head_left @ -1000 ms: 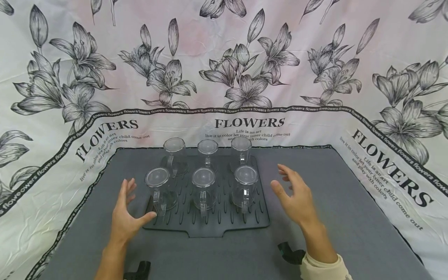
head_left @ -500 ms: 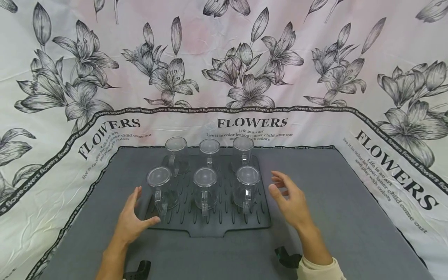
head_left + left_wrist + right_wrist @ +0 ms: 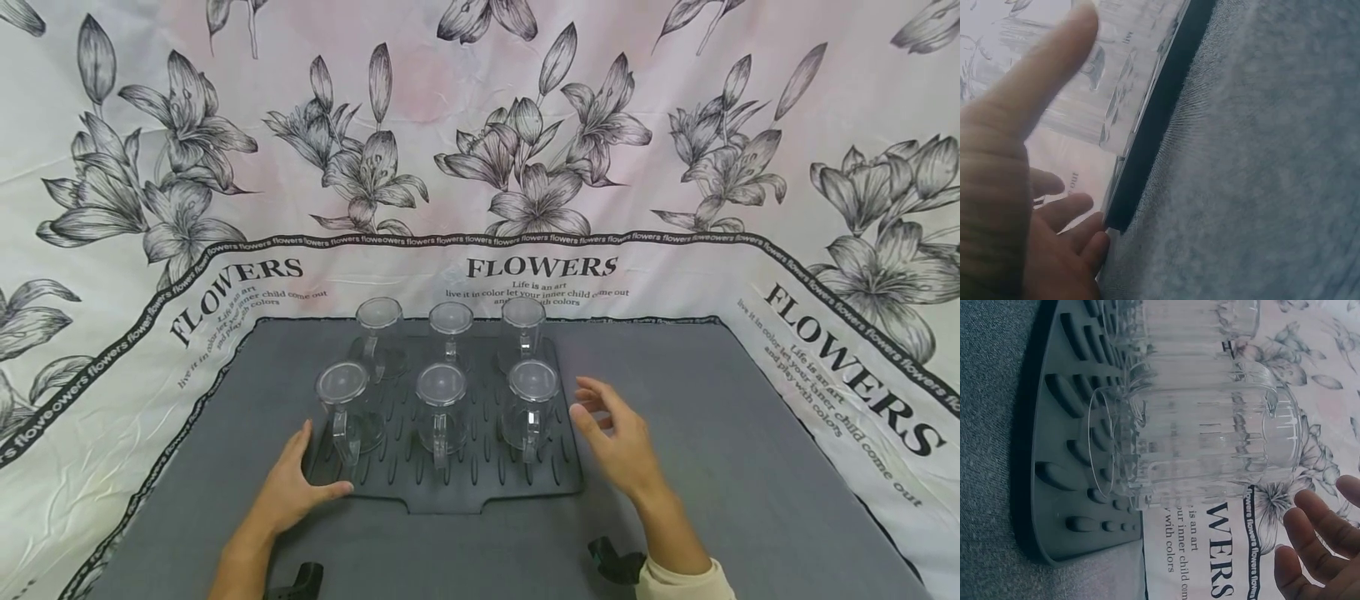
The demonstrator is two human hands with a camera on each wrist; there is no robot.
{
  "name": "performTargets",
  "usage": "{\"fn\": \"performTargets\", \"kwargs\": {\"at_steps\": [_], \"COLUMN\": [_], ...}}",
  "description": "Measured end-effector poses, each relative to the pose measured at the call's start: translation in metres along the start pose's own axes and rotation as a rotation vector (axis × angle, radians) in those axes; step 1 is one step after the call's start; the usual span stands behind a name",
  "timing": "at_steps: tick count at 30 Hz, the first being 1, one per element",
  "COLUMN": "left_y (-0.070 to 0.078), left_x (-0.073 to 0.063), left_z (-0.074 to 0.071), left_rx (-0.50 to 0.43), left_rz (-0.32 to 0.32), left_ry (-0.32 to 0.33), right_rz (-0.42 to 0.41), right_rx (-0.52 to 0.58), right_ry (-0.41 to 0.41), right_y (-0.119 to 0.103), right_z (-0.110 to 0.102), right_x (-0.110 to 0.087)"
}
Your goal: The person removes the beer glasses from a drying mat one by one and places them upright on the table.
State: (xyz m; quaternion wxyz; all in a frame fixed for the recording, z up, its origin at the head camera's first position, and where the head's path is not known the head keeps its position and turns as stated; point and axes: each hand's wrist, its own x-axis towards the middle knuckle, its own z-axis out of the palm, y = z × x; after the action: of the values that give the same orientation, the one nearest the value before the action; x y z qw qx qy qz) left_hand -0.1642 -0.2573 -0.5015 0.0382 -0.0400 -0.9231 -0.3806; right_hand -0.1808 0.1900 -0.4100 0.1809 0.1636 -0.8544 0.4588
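Note:
Several clear glass mugs stand upside down in two rows on a dark grey ribbed drying mat (image 3: 444,502). The front row has a left mug (image 3: 343,385), a middle mug (image 3: 441,387) and a right mug (image 3: 534,382), their handles toward me. At the mat's left front corner is my left hand (image 3: 288,492), thumb spread from the fingers. In the left wrist view its fingertips (image 3: 1099,224) lie against or close to the mat's edge; contact is unclear. My right hand (image 3: 624,446) hovers beside the right front mug, fingers loosely bent and holding nothing.
Black curved pieces are near each wrist, the left one (image 3: 300,581) and the right one (image 3: 617,562). The grey tabletop (image 3: 750,467) surrounds the mat. A white flower-printed cloth (image 3: 480,167) hangs behind and at both sides.
My left hand has come down and inward to the mat's left front corner. My right hand has lowered and shifted slightly left toward the mat. The mugs stay where they were.

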Motion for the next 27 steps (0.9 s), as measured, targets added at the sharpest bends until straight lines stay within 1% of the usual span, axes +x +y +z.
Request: {"fn": "performTargets", "kwargs": {"at_steps": [3, 10, 16, 20, 27], "left_y": [-0.001, -0.001, 0.001, 0.002, 0.001], "left_x": [0.000, 0.002, 0.003, 0.002, 0.003], "left_z": [0.002, 0.005, 0.007, 0.007, 0.007], "left_rx": [0.019, 0.054, 0.088, 0.083, 0.081], "left_rz": [-0.015, -0.015, -0.049, -0.054, -0.035], "left_ry": [-0.029, -0.058, -0.101, -0.102, -0.088], "right_rz": [-0.003, 0.005, 0.032, 0.042, 0.061], "right_rx": [0.005, 0.006, 0.015, 0.031, 0.069], "right_ry": [-0.004, -0.021, -0.044, -0.050, -0.061], "right_y": [0.000, 0.001, 0.001, 0.002, 0.006], "right_z": [0.002, 0.007, 0.012, 0.016, 0.020], "right_x": [-0.001, -0.002, -0.003, -0.003, -0.004]}}
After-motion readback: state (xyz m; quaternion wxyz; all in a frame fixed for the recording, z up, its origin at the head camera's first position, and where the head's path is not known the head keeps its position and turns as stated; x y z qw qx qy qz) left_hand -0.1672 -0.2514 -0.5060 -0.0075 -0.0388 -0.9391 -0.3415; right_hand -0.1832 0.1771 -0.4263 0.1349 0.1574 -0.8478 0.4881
